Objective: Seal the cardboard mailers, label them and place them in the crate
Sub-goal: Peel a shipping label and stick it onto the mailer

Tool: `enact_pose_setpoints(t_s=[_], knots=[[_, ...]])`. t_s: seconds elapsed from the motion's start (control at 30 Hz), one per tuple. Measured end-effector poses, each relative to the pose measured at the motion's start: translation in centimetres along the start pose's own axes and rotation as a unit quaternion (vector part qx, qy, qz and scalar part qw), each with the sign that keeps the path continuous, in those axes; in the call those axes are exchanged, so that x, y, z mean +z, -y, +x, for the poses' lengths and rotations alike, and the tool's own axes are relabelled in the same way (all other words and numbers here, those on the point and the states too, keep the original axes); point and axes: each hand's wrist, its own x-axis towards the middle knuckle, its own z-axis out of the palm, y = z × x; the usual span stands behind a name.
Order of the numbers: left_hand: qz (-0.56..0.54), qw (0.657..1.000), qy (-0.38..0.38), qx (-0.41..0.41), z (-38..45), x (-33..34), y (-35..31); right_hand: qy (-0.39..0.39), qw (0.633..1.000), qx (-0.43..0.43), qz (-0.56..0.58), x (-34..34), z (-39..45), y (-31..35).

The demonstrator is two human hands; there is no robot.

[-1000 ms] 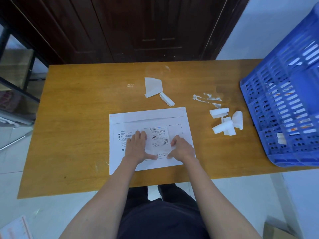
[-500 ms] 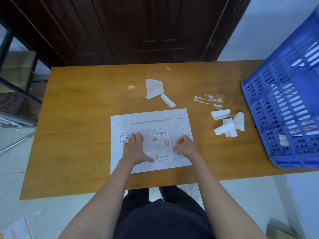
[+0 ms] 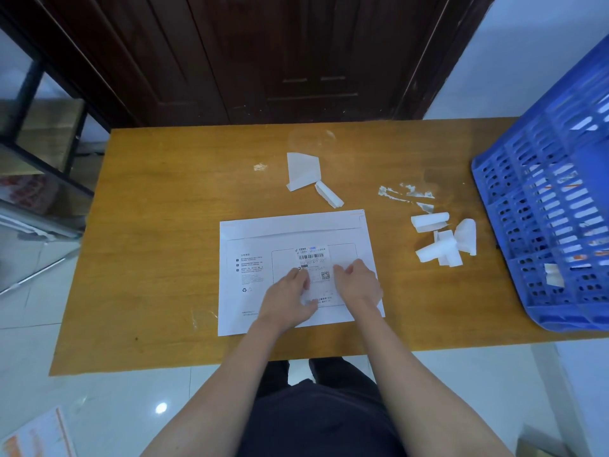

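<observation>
A white cardboard mailer [image 3: 257,282] lies flat on the wooden table [image 3: 158,245], flap side away from me. A shipping label [image 3: 314,258] with a barcode sits on its middle. My left hand [image 3: 288,298] rests palm down on the label's left part, fingers spread. My right hand [image 3: 357,285] presses the label's right edge with loosely curled fingers. Neither hand holds anything. The blue plastic crate [image 3: 553,206] stands tilted at the table's right end, with printed paper showing through its slots.
Peeled white backing strips lie in a pile [image 3: 443,239] right of the mailer, and two more scraps [image 3: 304,171] lie behind it. Torn paper residue [image 3: 405,192] sticks to the table. A dark wooden door stands behind. A paper [image 3: 36,437] lies on the floor at bottom left.
My left hand slid right across the label toward my right hand. My right hand stayed at the label's right edge.
</observation>
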Motion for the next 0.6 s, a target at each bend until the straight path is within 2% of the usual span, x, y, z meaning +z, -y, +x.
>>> enact_pose_setpoints(t_s=[0.13,0.2,0.27,0.33,0.4,0.43,0.6], knots=[[-0.001,1.0,-0.024,-0.007,0.4,-0.4,0.2,-0.09,0.994,0.026,0.064,-0.1,-0.3,-1.0],[0.024,0.994,-0.099,-0.027,0.6,-0.9,0.4,-0.132,0.989,0.034,0.063,-0.2,-0.2,-1.3],[0.052,0.969,-0.214,-0.114,0.7,-1.5,0.9,-0.145,0.987,0.051,0.048,-0.8,0.1,-1.3],[0.036,0.923,-0.287,-0.255,0.7,-1.9,1.5,-0.13,0.989,0.061,0.039,-1.3,0.5,-1.2],[-0.008,0.883,-0.279,-0.376,0.7,-2.1,2.2,-0.103,0.991,0.068,0.053,-1.5,0.8,-1.1],[-0.025,0.875,-0.263,-0.407,0.7,-2.0,2.6,-0.092,0.991,0.071,0.06,-1.4,0.9,-1.0],[-0.066,0.874,-0.238,-0.42,0.7,-1.5,3.5,-0.054,0.99,0.095,0.085,-2.1,1.4,-0.7]])
